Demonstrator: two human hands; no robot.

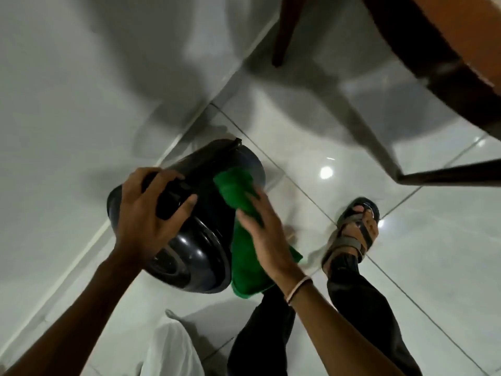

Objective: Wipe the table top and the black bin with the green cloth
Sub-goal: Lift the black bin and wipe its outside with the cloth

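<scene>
Looking down from my head, I see the black bin (195, 240) just left of the middle of the frame, standing on the pale glossy floor tiles (339, 185) close against the white wall (67, 90) that fills the upper left; my left hand (147, 213) lies on the bin's top at the left, fingers spread and curled over the dark lid part, gripping it; my right hand (267, 234) is flat and open, fingers stretched out, pressing the green cloth (244, 245) against the bin's right side; the cloth runs from near the bin's upper rim down past its lower edge, one corner sticking out to the right under my wrist; a thin pale band (298, 289) circles that right wrist; in the upper right corner the brown table top (461, 31) shows only as an edge, with a dark table leg (284, 31) coming down to the floor at the upper centre; at the right, below the table, my foot in a grey strapped sandal (355, 232) stands on the tiles, and my dark trouser leg (360, 316) runs down to the lower right; some white fabric (173, 351) shows at the bottom centre, too blurred for me to tell what it is.
</scene>
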